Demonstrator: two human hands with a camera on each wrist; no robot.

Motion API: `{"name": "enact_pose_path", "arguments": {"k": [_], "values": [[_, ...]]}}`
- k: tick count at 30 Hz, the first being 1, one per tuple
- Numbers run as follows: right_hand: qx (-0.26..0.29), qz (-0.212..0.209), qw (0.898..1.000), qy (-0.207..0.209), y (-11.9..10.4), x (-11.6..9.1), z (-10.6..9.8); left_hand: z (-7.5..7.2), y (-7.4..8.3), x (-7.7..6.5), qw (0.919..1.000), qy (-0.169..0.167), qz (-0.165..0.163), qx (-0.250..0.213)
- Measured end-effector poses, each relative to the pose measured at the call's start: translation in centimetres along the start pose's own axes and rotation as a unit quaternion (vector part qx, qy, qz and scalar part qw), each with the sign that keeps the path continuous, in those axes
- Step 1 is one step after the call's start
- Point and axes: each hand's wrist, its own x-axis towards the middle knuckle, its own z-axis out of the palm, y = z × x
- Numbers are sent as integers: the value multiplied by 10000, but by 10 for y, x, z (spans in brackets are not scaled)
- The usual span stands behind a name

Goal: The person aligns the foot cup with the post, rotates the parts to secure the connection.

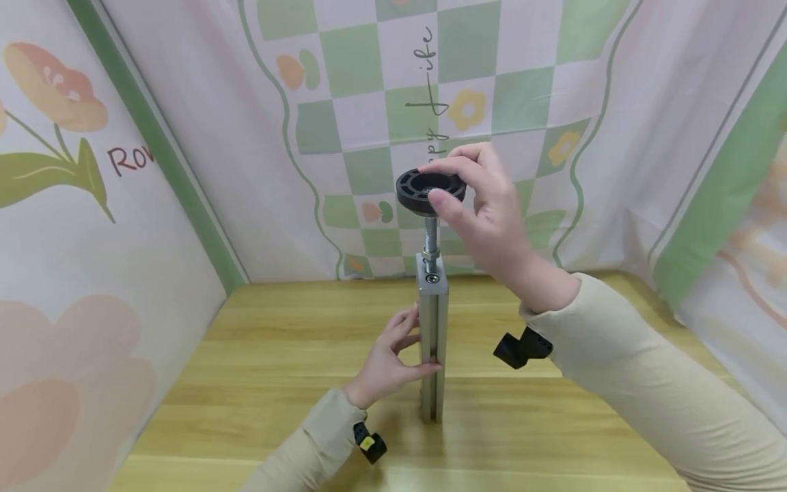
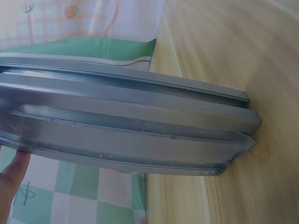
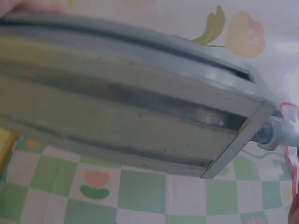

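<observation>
A grey aluminium profile (image 1: 434, 328) with long slots stands upright on the wooden table. My left hand (image 1: 387, 362) grips its lower half, thumb across the near face and fingers along the left side. In the left wrist view, the profile's (image 2: 126, 126) lower end meets the wood. An end plate with a screw caps its top, and a threaded rod (image 1: 431, 232) with a hex nut (image 1: 430, 255) rises from there. The rod carries a round black levelling foot (image 1: 410, 199). My right hand (image 1: 492, 215) pinches this foot by its rim between thumb and fingers.
The wooden table (image 1: 277, 328) reaches back to a patterned curtain (image 1: 350, 130). Another curtain panel (image 1: 117, 266) closes off the left side, and more cloth hangs at the right. Black wrist cameras (image 1: 522, 347) sit below both sleeves.
</observation>
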Motion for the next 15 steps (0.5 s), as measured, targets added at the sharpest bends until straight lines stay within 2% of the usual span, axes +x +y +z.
{"name": "enact_pose_path", "arguments": {"k": [2, 3, 5, 7, 9, 10, 15], "values": [[918, 516, 9942, -223, 1, 1, -2, 0, -1, 0, 10000, -4, 15, -5], [1413, 749, 9865, -340, 2, 2, -3, 0, -1, -1, 10000, -5, 19, -2], [2334, 1104, 9644, -576, 4, 4, -4, 0, -1, -1, 10000, -7, 16, -15], [3072, 1270, 9391, -866, 7, 7, -6, 0, 0, -1, 10000, -5, -14, -29], [3488, 1329, 9203, -1174, 11, 9, -7, 0, 0, -1, 10000, -3, -36, -43], [3603, 1316, 9140, -1321, 13, 9, -7, 0, 0, -1, 10000, -5, -49, -47], [4042, 1105, 8894, -1828, 20, 11, -8, 0, -1, 0, 10000, -20, -9, -10]]}}
